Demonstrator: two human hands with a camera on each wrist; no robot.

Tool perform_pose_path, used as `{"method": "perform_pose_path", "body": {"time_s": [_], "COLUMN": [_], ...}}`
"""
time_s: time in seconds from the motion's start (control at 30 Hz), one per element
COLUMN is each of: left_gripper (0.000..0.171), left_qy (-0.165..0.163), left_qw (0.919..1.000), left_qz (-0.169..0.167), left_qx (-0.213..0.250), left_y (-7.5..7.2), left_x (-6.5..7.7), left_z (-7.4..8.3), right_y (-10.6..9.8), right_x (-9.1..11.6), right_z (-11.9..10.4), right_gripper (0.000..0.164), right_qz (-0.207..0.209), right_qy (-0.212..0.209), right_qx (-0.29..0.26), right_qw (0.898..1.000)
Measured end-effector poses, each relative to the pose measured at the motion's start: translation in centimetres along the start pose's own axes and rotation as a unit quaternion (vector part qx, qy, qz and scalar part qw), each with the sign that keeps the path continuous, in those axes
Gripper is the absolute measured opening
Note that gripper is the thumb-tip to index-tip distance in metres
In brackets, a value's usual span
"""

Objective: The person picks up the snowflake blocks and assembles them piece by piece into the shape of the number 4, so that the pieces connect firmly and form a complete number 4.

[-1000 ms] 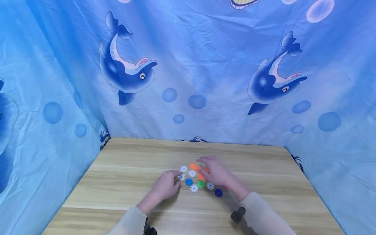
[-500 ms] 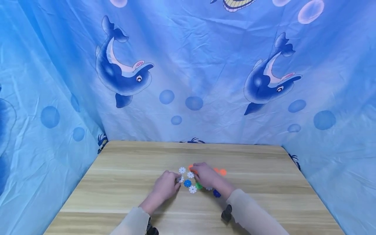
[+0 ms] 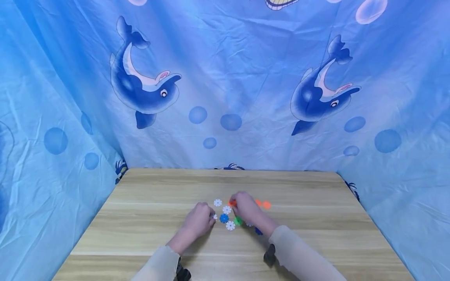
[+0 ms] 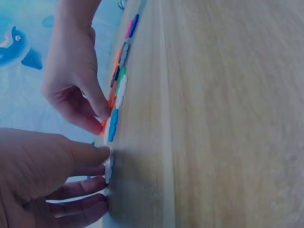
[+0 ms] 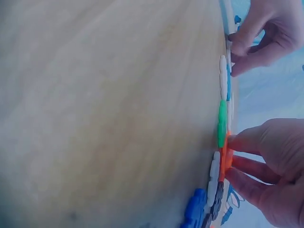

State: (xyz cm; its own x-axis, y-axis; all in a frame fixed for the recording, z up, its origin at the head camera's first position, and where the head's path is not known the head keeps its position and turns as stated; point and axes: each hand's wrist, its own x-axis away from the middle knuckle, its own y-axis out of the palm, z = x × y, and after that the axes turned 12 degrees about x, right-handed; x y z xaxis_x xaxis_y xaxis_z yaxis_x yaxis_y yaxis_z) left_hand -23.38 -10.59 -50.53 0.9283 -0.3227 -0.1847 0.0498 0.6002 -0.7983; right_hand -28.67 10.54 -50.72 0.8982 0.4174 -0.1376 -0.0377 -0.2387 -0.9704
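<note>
In the head view my left hand [image 3: 199, 220] is at the left end of a group of small notched snowflake discs. Its thumb and fingers pinch a white snowflake disc [image 4: 109, 166], seen edge-on in the left wrist view. My right hand [image 3: 247, 207] reaches over the group from the right, thumb and fingertips on an orange snowflake disc [image 3: 232, 203] at the far side. A white disc [image 3: 226, 209], a blue disc [image 3: 224, 218] and a green disc [image 3: 238, 221] lie between the hands. The right hand and forearm partly cover other discs.
Another white disc [image 3: 218, 202] lies at the back, and one more white disc [image 3: 230, 225] at the front. Two orange discs [image 3: 266, 204] are right of the right hand. A dark blue disc [image 3: 258, 231] shows beside the right forearm. A blue dolphin-print curtain [image 3: 232, 78] borders the wooden table [image 3: 147, 234].
My right hand has moved left onto the orange disc, uncovering two orange discs at right. My left fingers have curled in around the white disc, drawing it slightly toward the near left.
</note>
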Motion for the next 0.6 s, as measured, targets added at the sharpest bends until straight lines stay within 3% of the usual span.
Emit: {"method": "perform_pose_path", "body": {"time_s": [0.17, 0.37, 0.5, 0.6], "left_gripper": [0.016, 0.022, 0.014, 0.008], "left_qy": [-0.019, -0.018, -0.024, -0.035], "left_qw": [0.9994, 0.9976, 0.9898, 0.9776], "left_qz": [-0.016, -0.029, -0.022, 0.005], "left_qx": [0.026, 0.06, 0.139, 0.208], "left_y": [-0.3, -0.8, -2.4, -4.1], "left_x": [-0.2, -0.3, -0.5, -0.7], "left_z": [0.0, -0.1, 0.3, 1.5], "right_y": [-0.5, -1.7, -3.7, -5.9], "right_x": [0.1, 0.8, 1.6, 2.5], "right_z": [0.3, 1.1, 1.3, 1.3], "right_gripper": [0.025, 0.013, 0.013, 0.015], "right_qz": [-0.016, 0.005, 0.033, 0.078], "right_qy": [0.023, 0.003, -0.009, -0.019], "right_qx": [-0.014, -0.058, -0.115, -0.138], "right_qw": [1.0, 0.998, 0.993, 0.987]}}
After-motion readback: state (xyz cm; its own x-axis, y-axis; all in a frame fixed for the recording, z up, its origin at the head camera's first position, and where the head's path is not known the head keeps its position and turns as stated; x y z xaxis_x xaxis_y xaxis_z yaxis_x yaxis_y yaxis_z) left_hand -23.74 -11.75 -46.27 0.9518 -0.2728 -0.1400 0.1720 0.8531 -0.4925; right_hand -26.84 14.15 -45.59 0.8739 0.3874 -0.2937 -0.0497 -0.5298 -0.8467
